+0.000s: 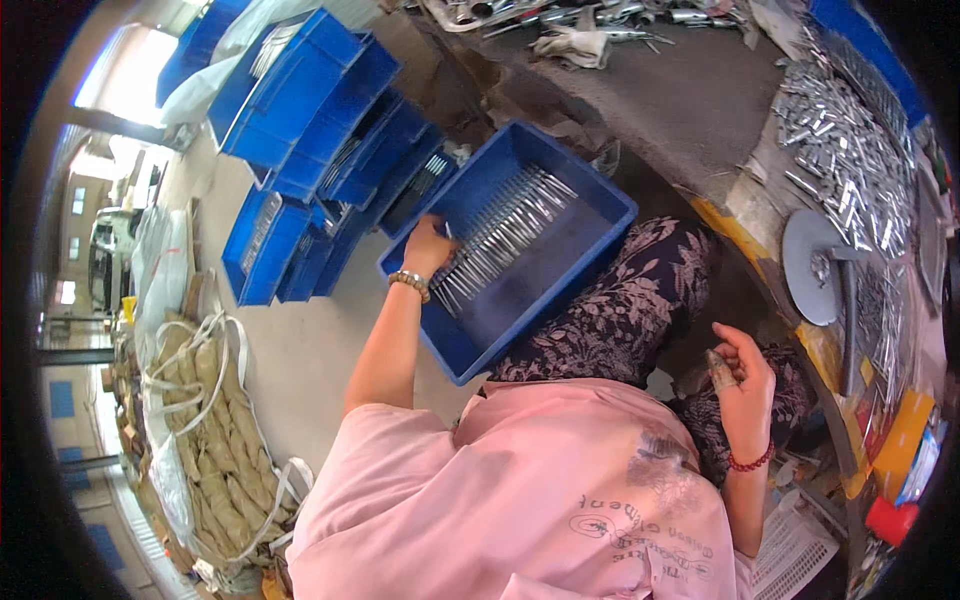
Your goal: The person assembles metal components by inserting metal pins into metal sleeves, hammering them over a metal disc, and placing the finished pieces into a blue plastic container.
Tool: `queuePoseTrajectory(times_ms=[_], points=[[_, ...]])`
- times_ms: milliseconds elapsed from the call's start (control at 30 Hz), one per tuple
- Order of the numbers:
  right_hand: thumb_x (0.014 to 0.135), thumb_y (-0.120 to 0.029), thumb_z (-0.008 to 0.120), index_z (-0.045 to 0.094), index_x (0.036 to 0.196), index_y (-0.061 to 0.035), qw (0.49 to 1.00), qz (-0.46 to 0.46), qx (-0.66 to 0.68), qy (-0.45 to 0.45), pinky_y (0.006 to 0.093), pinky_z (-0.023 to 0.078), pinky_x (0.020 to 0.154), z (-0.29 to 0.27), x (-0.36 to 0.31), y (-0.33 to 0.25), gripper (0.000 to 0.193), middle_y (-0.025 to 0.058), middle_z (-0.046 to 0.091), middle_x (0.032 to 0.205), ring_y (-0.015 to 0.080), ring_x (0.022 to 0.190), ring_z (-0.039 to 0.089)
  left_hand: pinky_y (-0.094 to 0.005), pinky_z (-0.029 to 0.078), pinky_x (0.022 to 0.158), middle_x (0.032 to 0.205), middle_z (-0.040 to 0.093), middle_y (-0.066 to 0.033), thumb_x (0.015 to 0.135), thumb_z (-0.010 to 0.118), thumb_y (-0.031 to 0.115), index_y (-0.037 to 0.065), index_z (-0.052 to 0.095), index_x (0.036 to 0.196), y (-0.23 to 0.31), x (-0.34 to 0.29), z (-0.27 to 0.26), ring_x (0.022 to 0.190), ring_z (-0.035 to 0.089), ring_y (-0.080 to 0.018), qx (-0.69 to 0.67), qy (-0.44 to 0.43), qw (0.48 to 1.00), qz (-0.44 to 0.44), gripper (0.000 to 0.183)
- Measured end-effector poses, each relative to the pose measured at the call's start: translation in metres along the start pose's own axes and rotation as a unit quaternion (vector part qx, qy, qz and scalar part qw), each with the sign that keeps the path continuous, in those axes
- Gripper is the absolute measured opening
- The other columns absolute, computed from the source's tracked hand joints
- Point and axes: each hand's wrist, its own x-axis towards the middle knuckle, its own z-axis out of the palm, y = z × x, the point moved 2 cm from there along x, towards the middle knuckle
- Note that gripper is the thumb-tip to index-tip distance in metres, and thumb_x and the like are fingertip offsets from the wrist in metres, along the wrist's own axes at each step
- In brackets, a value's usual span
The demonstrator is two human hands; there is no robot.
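Observation:
Slim shiny metal rods (pixel 515 220) lie side by side in a long row inside a blue plastic bin (pixel 545 290), which leans across my lap. My left hand (pixel 430 248), with a beaded bracelet at the wrist, reaches over the bin's left wall to the near end of that row. Its fingers are curled in at the rods, and the fingertips are partly hidden, so what they pinch is unclear. To the right, my right hand (pixel 742 385) is held up near my knee, beside the bench. Its fingers are loosely bent and apart, with nothing in them; the thumb is smudged dark.
Blue bins (pixel 300 120) with more metal pieces stand stacked at the upper left. A workbench (pixel 690 110) curves along the right, bearing a heap of small metal tubes (pixel 850 150) and a grey disc (pixel 812 265). Tan sacks (pixel 205 430) lie on the floor at left.

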Motion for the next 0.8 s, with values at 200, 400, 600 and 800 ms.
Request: queuePoseTrajectory(times_ms=[200,400,600,800], points=[[0.092,0.012,0.066,0.07,0.133,-0.0051,0.999,-0.027,-0.017,-0.028,0.031,0.054,0.08,0.013,0.008,0.002,0.045,0.01,0.07,0.106,0.0183,0.091,0.066,-0.0454,0.061,0.091,0.111,0.077,-0.0271,0.089,0.07,0.013,-0.003,0.064,0.13,-0.092,0.015,0.016,0.104,0.077,-0.0399,0.236,0.074,0.967,-0.065,0.044],[0.092,0.01,0.067,0.07,0.132,-0.0045,0.999,-0.015,-0.026,-0.039,0.0315,0.054,0.079,0.017,0.009,0.008,0.042,0.011,0.071,0.109,0.0192,0.093,0.068,-0.0493,0.054,0.106,0.125,0.074,-0.0277,0.093,0.068,0.018,0.001,0.067,0.131,-0.103,0.019,0.032,0.124,0.068,-0.0431,0.18,0.108,0.971,-0.114,0.042],[0.092,0.01,0.068,0.071,0.131,-0.0044,0.999,-0.01,-0.032,-0.029,0.0324,0.054,0.081,0.021,0.01,0.013,0.042,0.0117,0.072,0.111,0.0203,0.095,0.069,-0.0478,0.053,0.108,0.128,0.073,-0.0248,0.088,0.081,0.025,0.004,0.071,0.131,-0.092,0.015,0.048,0.125,0.068,-0.0422,0.137,0.114,0.98,-0.09,0.049],[0.092,0.009,0.068,0.071,0.131,-0.0039,0.999,-0.012,-0.026,-0.038,0.0336,0.055,0.083,0.023,0.015,0.015,0.041,0.0131,0.073,0.109,0.0221,0.093,0.069,-0.0453,0.054,0.106,0.127,0.074,-0.0253,0.084,0.085,0.018,0.004,0.075,0.126,-0.108,0.024,0.041,0.123,0.069,-0.0405,0.126,0.115,0.98,-0.1,0.045]])
